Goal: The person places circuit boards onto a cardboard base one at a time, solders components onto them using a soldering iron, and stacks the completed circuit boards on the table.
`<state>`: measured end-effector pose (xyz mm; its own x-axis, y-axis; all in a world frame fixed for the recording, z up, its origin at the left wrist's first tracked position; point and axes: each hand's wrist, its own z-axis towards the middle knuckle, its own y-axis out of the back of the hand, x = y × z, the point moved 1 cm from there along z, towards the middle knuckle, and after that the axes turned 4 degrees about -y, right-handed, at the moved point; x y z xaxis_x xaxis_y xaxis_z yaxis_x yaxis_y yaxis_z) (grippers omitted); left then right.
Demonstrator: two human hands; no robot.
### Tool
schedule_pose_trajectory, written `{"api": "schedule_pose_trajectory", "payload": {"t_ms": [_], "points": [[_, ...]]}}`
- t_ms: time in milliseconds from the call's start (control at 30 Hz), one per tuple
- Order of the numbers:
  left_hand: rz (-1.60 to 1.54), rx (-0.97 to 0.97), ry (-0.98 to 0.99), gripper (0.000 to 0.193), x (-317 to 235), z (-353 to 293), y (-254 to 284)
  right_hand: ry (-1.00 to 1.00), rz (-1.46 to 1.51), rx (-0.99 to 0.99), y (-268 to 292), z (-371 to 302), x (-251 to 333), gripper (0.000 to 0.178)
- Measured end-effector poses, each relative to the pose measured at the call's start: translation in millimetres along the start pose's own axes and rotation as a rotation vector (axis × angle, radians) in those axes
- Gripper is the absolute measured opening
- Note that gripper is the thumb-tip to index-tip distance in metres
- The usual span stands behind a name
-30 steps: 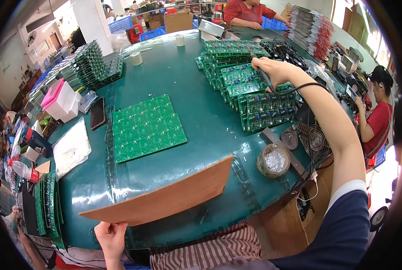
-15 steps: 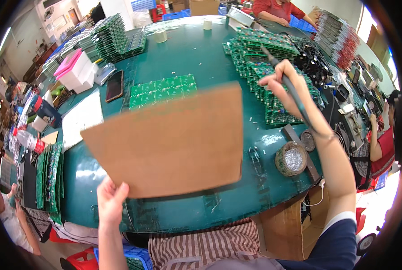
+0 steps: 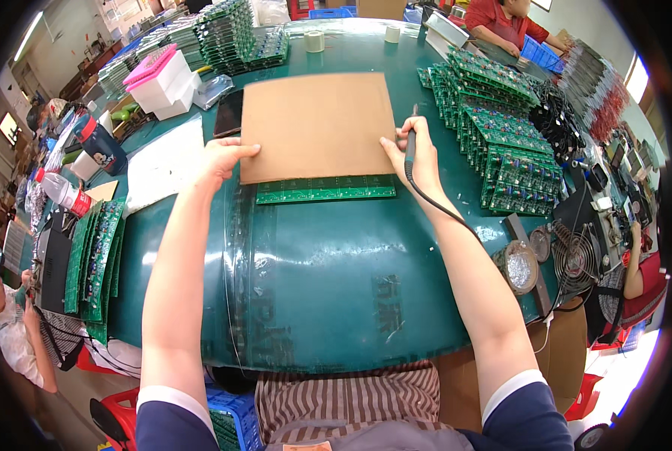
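Note:
A flat brown cardboard sheet (image 3: 317,124) is held over a green circuit board panel (image 3: 325,191), covering all but the panel's near strip. My left hand (image 3: 223,159) is closed on the sheet's left edge, thumb on top. At the right edge, my right hand (image 3: 420,154) is closed round a soldering iron (image 3: 410,150), its tip pointing away from me. The thumb of that hand also touches the cardboard. From the iron, a dark cable runs back along my right forearm.
Stacked populated circuit boards (image 3: 501,139) stand at right, near a solder-filled pot (image 3: 518,269) and a coiled iron stand (image 3: 575,252). At left are a white paper sheet (image 3: 163,165), a phone (image 3: 229,113), a bottle (image 3: 65,192) and upright boards (image 3: 95,259). Co-workers sit around.
The cardboard has moved away from me and come down over the green panel. My right hand has moved left from the board stacks to the sheet's right edge, still holding the iron.

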<state>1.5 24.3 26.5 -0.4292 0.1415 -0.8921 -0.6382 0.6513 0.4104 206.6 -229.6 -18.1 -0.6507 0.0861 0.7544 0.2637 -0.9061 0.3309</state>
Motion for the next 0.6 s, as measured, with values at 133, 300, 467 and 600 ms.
{"api": "schedule_pose_trajectory", "payload": {"t_ms": [133, 300, 467, 600], "points": [[0.025, -0.075, -0.056, 0.035, 0, -16, -23, -0.024, -0.043, 0.072, 2, -7, -18, 0.037], [0.005, -0.054, -0.067, 0.037, 5, -18, -24, 0.033, -0.070, 0.090, 1, -15, -22, 0.033], [-0.003, -0.061, -0.055, 0.040, 6, -20, -25, -0.013, -0.055, 0.101, 3, -15, -17, 0.035], [-0.043, -0.054, -0.125, 0.041, 17, -17, -21, -0.036, 0.016, 0.036, 1, -21, -15, 0.039]]}}
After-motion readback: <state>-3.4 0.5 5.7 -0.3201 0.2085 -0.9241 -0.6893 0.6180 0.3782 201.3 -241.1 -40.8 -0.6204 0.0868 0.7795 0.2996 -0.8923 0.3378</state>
